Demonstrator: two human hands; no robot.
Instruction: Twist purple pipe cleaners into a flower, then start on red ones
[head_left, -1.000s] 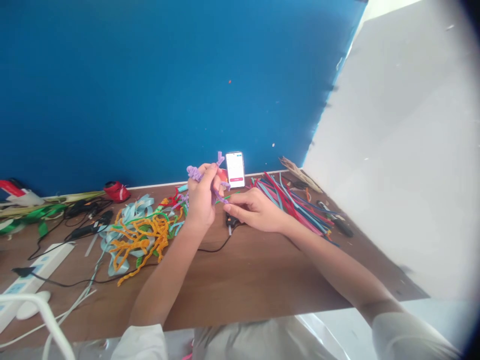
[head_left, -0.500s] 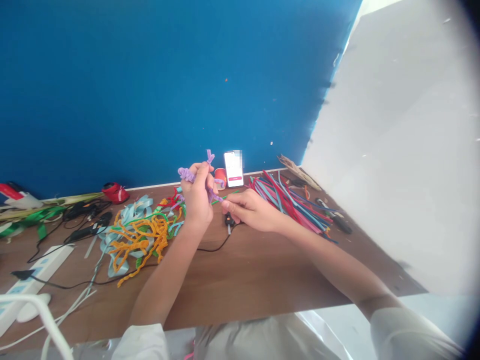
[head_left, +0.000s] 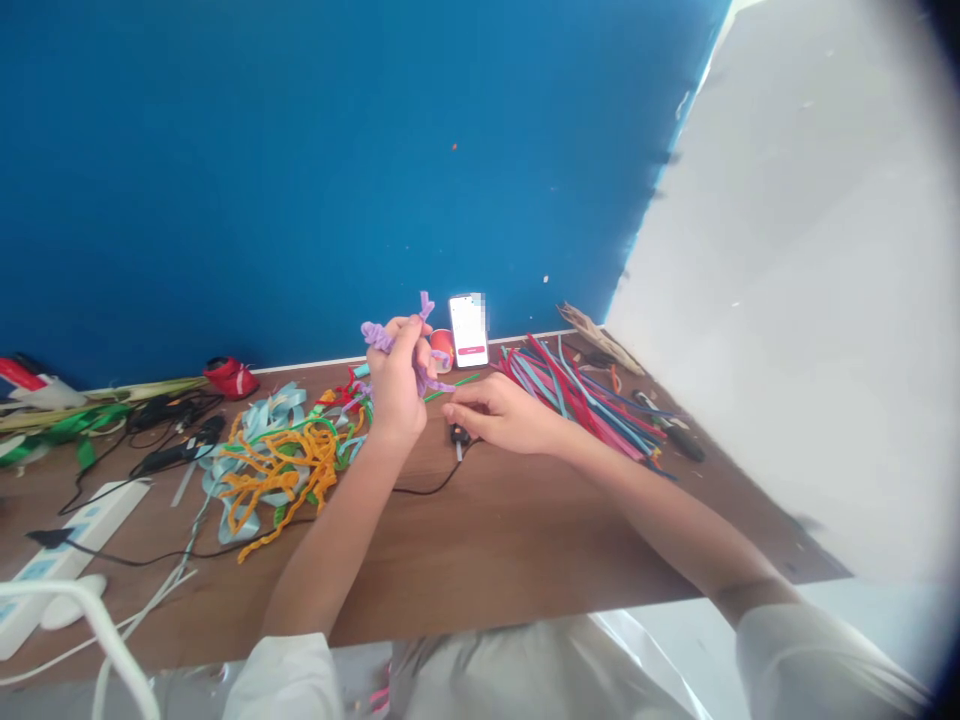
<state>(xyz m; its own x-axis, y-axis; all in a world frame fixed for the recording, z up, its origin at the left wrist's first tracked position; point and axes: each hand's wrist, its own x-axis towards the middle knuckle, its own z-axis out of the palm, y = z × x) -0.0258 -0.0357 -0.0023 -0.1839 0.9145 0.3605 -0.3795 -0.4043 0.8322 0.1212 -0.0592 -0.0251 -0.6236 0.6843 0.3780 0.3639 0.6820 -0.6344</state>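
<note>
1. Purple pipe cleaners point(head_left: 377, 336) are held above the desk point(head_left: 480, 560) in the left hand point(head_left: 400, 385), with a coiled part left showing beyond its back and a short forked end raised above its thumb.
2. A loose purple end is stretched from the left hand toward the right hand point(head_left: 502, 410), whose thumb and forefinger are brought close together beside its tip; whether that tip is pinched cannot be told.
3. Beyond the hands, a lit phone point(head_left: 469, 332) is propped upright near the blue wall point(head_left: 375, 180), and a red round item point(head_left: 442, 345) is partly covered by the left hand.
4. Under the right fingertips, a small black device point(head_left: 459, 434) is partly hidden.
5. To the left of the left hand, orange pipe cleaners point(head_left: 292, 470) are heaped over pale blue ribbon point(head_left: 279, 405).
6. Beyond the right hand and to its right, red, blue and pink strips point(head_left: 574, 400) are spread.
</note>
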